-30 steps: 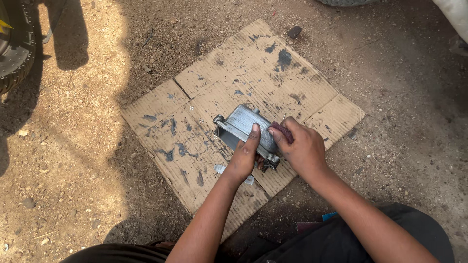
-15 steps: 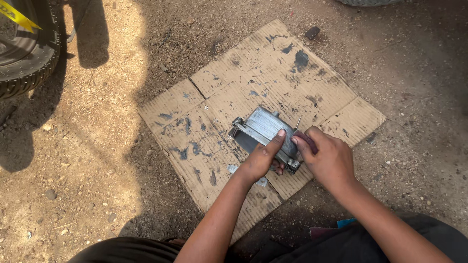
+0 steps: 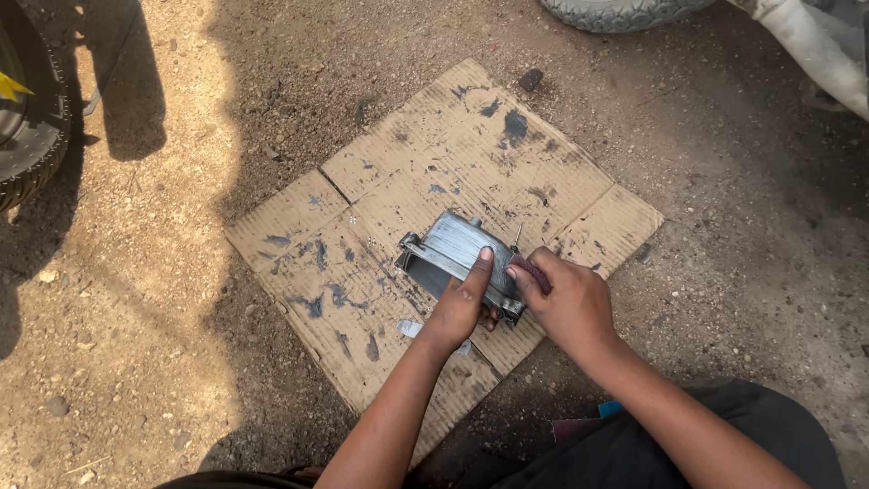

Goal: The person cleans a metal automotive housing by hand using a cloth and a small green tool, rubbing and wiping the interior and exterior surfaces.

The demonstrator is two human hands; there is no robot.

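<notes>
Head view.

Item: metal housing (image 3: 457,256), a box-shaped casting of dull silver-grey metal, hollow on its left-facing side, with a ribbed or brushed top face, a lug at the left corner and a thin stud standing up at its far right edge. It sits on the middle of the cardboard, tilted so the open side faces lower left.

Left hand (image 3: 462,306): clasped on the housing's near edge. The forefinger lies stretched flat across the top face; the remaining fingers curl under the near rim. Grip closed on the housing, steadying it.

Right hand (image 3: 566,303): fingers bent and pinched around a small dark reddish-brown abrasive pad (image 3: 529,270), pressed against the right end of the housing. The pad's exact material cannot be told; it looks like a folded scrap of sanding paper or cloth. Grip closed on the pad, with the fingertips just beside the left forefinger.

Support: flattened sheet of corrugated cardboard (image 3: 362,226), tan, creased along its flap folds, marked with many grey-blue smears and a larger dark blot toward the far side. It lies diagonally on the ground.

Ground (image 3: 163,299): packed dirt with gravel and small stones, sunlit at left, shaded elsewhere.

Periphery: knobbly black tyre (image 3: 36,136) at the left edge; a second grey tyre (image 3: 625,11) at the top edge; a small dark stone (image 3: 530,79) just off the cardboard's far corner. Dark trousers (image 3: 688,444) of the person at bottom right.
</notes>
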